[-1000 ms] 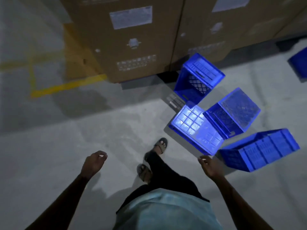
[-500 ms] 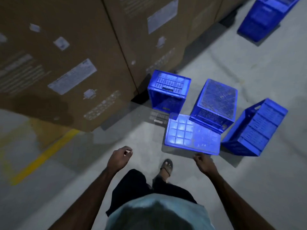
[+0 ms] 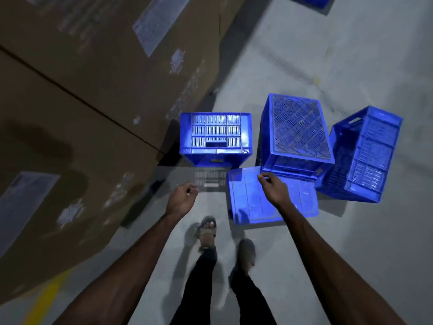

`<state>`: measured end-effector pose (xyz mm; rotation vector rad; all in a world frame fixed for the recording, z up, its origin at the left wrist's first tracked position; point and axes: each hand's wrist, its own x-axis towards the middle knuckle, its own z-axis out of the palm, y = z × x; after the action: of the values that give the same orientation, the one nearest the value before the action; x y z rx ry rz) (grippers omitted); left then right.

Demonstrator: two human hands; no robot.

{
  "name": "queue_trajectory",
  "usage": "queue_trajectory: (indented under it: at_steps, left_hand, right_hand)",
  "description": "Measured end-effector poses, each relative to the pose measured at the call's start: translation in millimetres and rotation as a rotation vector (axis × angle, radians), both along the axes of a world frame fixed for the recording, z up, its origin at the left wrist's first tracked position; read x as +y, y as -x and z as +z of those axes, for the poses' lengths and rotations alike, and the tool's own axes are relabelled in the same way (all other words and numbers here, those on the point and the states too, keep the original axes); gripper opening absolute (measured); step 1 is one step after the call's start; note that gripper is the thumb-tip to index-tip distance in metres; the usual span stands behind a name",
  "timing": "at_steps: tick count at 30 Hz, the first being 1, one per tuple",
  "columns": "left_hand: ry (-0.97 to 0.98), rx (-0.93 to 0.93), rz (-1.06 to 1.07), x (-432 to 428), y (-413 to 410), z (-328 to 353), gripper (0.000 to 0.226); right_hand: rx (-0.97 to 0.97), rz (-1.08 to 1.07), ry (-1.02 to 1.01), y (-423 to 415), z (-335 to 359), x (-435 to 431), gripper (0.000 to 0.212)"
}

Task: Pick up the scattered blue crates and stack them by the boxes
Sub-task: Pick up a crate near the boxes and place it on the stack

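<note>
Several blue crates lie scattered on the grey floor by tall cardboard boxes (image 3: pixel 98 95). One crate (image 3: pixel 215 137) lies on its side against the boxes. An upside-down crate (image 3: pixel 296 134) sits to its right, and a third crate (image 3: pixel 365 156) leans on its side at far right. A flat blue crate (image 3: pixel 248 198) lies nearest my feet. My right hand (image 3: pixel 273 188) hovers over that flat crate with loosely curled fingers, holding nothing. My left hand (image 3: pixel 181 199) hangs over bare floor beside it, fingers curled in, empty.
The cardboard boxes form a wall along the left. Another blue crate (image 3: pixel 309 0) shows at the top edge. A yellow floor line (image 3: pixel 44 299) runs at bottom left. My feet (image 3: pixel 207 231) stand just short of the flat crate. Open floor lies to the right.
I have stepped closer to the crates and the view has swung. Both hands have moved forward; the right one now reaches over the flat crate.
</note>
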<state>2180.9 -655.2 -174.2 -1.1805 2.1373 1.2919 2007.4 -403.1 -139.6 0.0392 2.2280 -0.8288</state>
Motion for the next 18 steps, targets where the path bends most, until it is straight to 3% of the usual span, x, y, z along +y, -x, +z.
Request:
queue_trajectory:
  at_steps: [5,8,10,13,18]
  left_hand:
    - [0.147,0.111,0.052,-48,78,-64,0.034]
    - [0.318,0.068,0.208,-56,107,-109,0.045]
    - [0.366,0.015,0.358,-59,118,-138,0.064]
    - [0.303,0.106,0.527,-66,120,-181,0.088]
    - [0.074,0.462,0.552,-64,115,-209,0.102]
  right_hand:
    - [0.06,-0.101,0.077,67,-80,-67,0.043]
    - [0.055,-0.309,0.092,95,-133,-87,0.056]
    - [0.067,-0.413,0.115,104,-162,-98,0.063]
    - [0.066,-0.448,0.149,113,-194,-113,0.071]
    - [0.055,-0.464,0.226,114,-219,-117,0.072]
